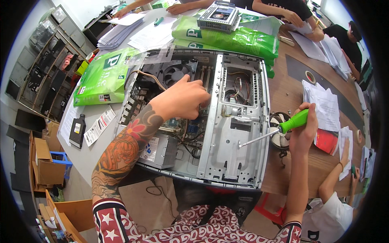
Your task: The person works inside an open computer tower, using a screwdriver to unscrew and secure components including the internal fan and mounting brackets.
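An opened desktop computer case [210, 133] lies on its side in front of me. My left hand [185, 96] reaches over its inside, below the black cooling fan [176, 74]. Its fingers are curled down toward the blue circuit board [195, 128], and their tips are hidden. My right hand [304, 131] grips a screwdriver [295, 120] by its green handle. The metal shank slants left, its tip over the silver drive bay plate [233, 152]; whether it touches I cannot tell. A silver power supply [159, 150] sits in the case's near left corner.
A loose round fan [279, 139] lies right of the case. Green paper packs [103, 77] stand left and behind, with a metal drive unit [219, 17] on top. Paper stacks [322, 103], a tape roll [310, 77] and a black cartridge-like part [77, 130] lie around. Other people work at the table.
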`<action>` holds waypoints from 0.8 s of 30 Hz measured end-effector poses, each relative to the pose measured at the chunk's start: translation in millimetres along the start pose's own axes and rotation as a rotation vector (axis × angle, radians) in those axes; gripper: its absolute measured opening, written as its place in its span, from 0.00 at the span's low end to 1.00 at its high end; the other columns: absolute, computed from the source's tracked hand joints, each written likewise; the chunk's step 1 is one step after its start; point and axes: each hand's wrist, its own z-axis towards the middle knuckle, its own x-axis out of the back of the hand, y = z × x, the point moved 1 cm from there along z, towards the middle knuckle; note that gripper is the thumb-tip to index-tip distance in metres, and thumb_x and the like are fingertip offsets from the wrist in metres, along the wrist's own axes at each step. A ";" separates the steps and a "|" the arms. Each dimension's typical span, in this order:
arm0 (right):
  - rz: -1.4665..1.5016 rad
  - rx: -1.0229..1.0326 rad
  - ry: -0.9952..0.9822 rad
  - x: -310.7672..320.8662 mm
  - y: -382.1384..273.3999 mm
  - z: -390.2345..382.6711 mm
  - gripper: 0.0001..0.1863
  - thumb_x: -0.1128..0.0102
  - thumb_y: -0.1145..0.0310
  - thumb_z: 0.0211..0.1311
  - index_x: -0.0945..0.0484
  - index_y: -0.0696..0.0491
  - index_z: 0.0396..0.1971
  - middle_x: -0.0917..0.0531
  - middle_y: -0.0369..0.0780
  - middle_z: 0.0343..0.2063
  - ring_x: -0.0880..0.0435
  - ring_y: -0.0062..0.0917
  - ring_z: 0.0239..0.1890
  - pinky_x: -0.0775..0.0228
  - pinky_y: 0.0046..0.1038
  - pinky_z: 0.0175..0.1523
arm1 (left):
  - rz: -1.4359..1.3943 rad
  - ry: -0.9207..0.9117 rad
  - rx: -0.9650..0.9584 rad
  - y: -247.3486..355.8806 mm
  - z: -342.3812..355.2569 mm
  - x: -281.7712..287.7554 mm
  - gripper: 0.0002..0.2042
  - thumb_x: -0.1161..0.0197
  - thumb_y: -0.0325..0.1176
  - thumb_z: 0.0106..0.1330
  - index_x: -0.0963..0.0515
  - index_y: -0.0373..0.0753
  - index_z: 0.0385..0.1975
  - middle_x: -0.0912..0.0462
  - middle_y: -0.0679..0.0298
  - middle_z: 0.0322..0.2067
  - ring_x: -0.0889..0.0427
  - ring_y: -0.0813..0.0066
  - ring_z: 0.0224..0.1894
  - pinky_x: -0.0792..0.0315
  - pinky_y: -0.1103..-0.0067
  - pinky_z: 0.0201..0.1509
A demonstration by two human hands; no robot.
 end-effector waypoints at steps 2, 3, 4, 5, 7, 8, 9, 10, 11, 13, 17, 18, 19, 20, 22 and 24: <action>0.009 0.000 -0.010 0.6 0.5 0.5 0.22 0.52 0.47 0.76 0.27 0.55 0.38 0.27 0.34 0.23 0.31 0.13 0.22 0.44 0.17 0.24 | -0.007 0.004 -0.002 -0.9 -0.3 -0.8 0.06 0.37 0.29 0.52 0.19 0.38 0.29 0.18 0.65 0.32 0.24 0.66 0.47 0.35 0.67 0.49; 0.013 -0.007 -0.018 1.1 1.5 -0.3 0.22 0.52 0.47 0.76 0.27 0.55 0.38 0.27 0.34 0.23 0.31 0.13 0.23 0.44 0.17 0.24 | -0.008 0.004 0.000 -0.3 -1.0 -0.4 0.06 0.37 0.29 0.52 0.19 0.38 0.29 0.18 0.65 0.32 0.24 0.66 0.47 0.35 0.67 0.49; 0.013 -0.008 -0.020 1.0 1.4 -0.5 0.22 0.52 0.47 0.76 0.27 0.55 0.38 0.27 0.34 0.23 0.31 0.13 0.23 0.44 0.17 0.24 | -0.026 0.011 0.004 0.4 -1.9 1.0 0.06 0.36 0.29 0.52 0.19 0.38 0.29 0.17 0.65 0.33 0.24 0.66 0.47 0.35 0.67 0.49; 0.008 -0.003 -0.021 0.9 0.8 -0.6 0.22 0.52 0.47 0.76 0.27 0.55 0.38 0.27 0.34 0.23 0.31 0.13 0.23 0.43 0.17 0.24 | -0.043 0.018 0.007 0.9 -2.6 1.6 0.06 0.36 0.30 0.52 0.19 0.38 0.30 0.17 0.64 0.33 0.24 0.66 0.47 0.35 0.67 0.49; 0.004 0.006 -0.019 1.0 0.3 -0.5 0.22 0.52 0.47 0.76 0.27 0.54 0.38 0.28 0.34 0.23 0.30 0.13 0.23 0.43 0.17 0.25 | -0.036 0.014 -0.002 -0.1 -1.8 0.4 0.06 0.35 0.31 0.53 0.19 0.39 0.30 0.17 0.65 0.33 0.23 0.66 0.47 0.34 0.67 0.50; 0.004 0.006 -0.017 1.2 0.6 -0.6 0.22 0.52 0.47 0.76 0.27 0.54 0.38 0.27 0.34 0.23 0.30 0.13 0.23 0.43 0.17 0.25 | -0.030 0.010 -0.010 -0.7 -1.3 -0.2 0.06 0.35 0.31 0.54 0.19 0.39 0.31 0.17 0.65 0.34 0.23 0.66 0.47 0.34 0.68 0.50; 0.003 0.003 -0.018 1.4 1.5 -1.2 0.22 0.52 0.47 0.76 0.27 0.55 0.38 0.27 0.34 0.23 0.30 0.13 0.23 0.43 0.17 0.25 | -0.031 0.010 -0.010 -0.8 -1.9 -1.1 0.06 0.35 0.31 0.54 0.19 0.39 0.31 0.17 0.65 0.34 0.23 0.66 0.47 0.34 0.68 0.50; 0.003 0.003 -0.018 2.1 2.0 -0.9 0.22 0.52 0.47 0.76 0.27 0.55 0.38 0.27 0.34 0.23 0.30 0.13 0.23 0.43 0.17 0.25 | -0.021 0.035 -0.021 -0.9 -2.5 -1.7 0.06 0.35 0.32 0.54 0.19 0.39 0.30 0.17 0.66 0.33 0.23 0.65 0.47 0.34 0.67 0.49; 0.001 0.013 -0.029 3.2 2.4 0.0 0.22 0.52 0.47 0.76 0.27 0.55 0.38 0.27 0.34 0.23 0.30 0.13 0.23 0.43 0.17 0.25 | -0.012 0.061 -0.033 -0.9 -2.8 -2.5 0.06 0.34 0.32 0.55 0.19 0.39 0.30 0.17 0.66 0.32 0.23 0.65 0.47 0.34 0.67 0.49; 0.000 0.022 -0.041 2.2 2.7 -0.5 0.22 0.52 0.47 0.76 0.27 0.55 0.38 0.27 0.34 0.24 0.30 0.13 0.24 0.43 0.17 0.25 | 0.006 0.056 -0.028 -1.5 -1.3 -6.1 0.06 0.34 0.32 0.55 0.19 0.39 0.30 0.17 0.66 0.32 0.23 0.65 0.47 0.34 0.67 0.49; 0.003 0.007 -0.021 2.6 1.7 0.1 0.23 0.52 0.47 0.76 0.27 0.55 0.39 0.27 0.34 0.24 0.30 0.13 0.23 0.42 0.17 0.25 | 0.016 0.026 0.006 3.1 0.8 1.1 0.04 0.34 0.31 0.55 0.19 0.40 0.29 0.17 0.66 0.30 0.23 0.65 0.47 0.34 0.66 0.47; 0.010 0.003 -0.017 2.2 1.5 -0.3 0.23 0.52 0.47 0.76 0.27 0.55 0.39 0.27 0.34 0.24 0.30 0.13 0.23 0.42 0.18 0.25 | 0.014 0.027 0.004 2.8 1.2 -0.3 0.04 0.34 0.31 0.55 0.19 0.40 0.29 0.17 0.66 0.30 0.23 0.65 0.47 0.34 0.66 0.47; 0.008 0.003 -0.017 2.0 1.2 -1.2 0.23 0.52 0.47 0.76 0.27 0.55 0.39 0.27 0.34 0.24 0.30 0.13 0.23 0.42 0.18 0.25 | 0.020 0.038 -0.007 2.4 2.1 -2.0 0.04 0.35 0.31 0.55 0.19 0.40 0.28 0.17 0.66 0.29 0.23 0.66 0.47 0.34 0.66 0.47; 0.002 0.002 -0.013 1.7 1.0 -2.3 0.22 0.52 0.47 0.76 0.27 0.55 0.39 0.27 0.34 0.24 0.30 0.13 0.23 0.42 0.18 0.25 | 0.027 0.048 -0.018 2.2 2.4 -3.1 0.04 0.35 0.30 0.55 0.19 0.40 0.28 0.18 0.67 0.29 0.23 0.66 0.47 0.34 0.66 0.46; -0.003 0.007 -0.013 0.9 0.0 -1.4 0.22 0.52 0.47 0.76 0.27 0.55 0.39 0.27 0.34 0.24 0.30 0.13 0.22 0.42 0.18 0.24 | 0.038 0.042 -0.011 2.0 1.0 -2.3 0.03 0.35 0.29 0.54 0.19 0.40 0.28 0.18 0.67 0.29 0.23 0.66 0.46 0.34 0.66 0.46; -0.001 0.012 -0.011 0.8 1.5 -1.4 0.22 0.52 0.48 0.76 0.27 0.55 0.39 0.27 0.34 0.24 0.30 0.13 0.22 0.43 0.18 0.24 | 0.046 0.030 -0.006 1.8 1.0 -3.3 0.04 0.36 0.28 0.53 0.19 0.41 0.28 0.18 0.67 0.29 0.23 0.66 0.46 0.34 0.66 0.46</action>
